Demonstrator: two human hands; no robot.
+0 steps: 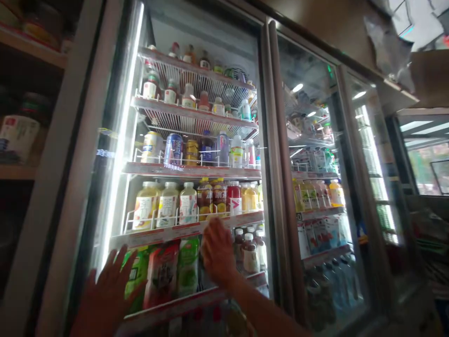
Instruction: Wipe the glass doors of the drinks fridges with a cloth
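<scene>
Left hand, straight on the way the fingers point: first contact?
Likely the clear, metal-framed glass door of the lit drinks cooler, ahead of the left hand's spread fingers. Depth is unclear; it may already be touching.

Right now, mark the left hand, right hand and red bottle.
Left hand (108, 289): head view, on its back.
Right hand (218, 250): head view, mid-hand.
Red bottle (235, 204): head view, on its white label.
</scene>
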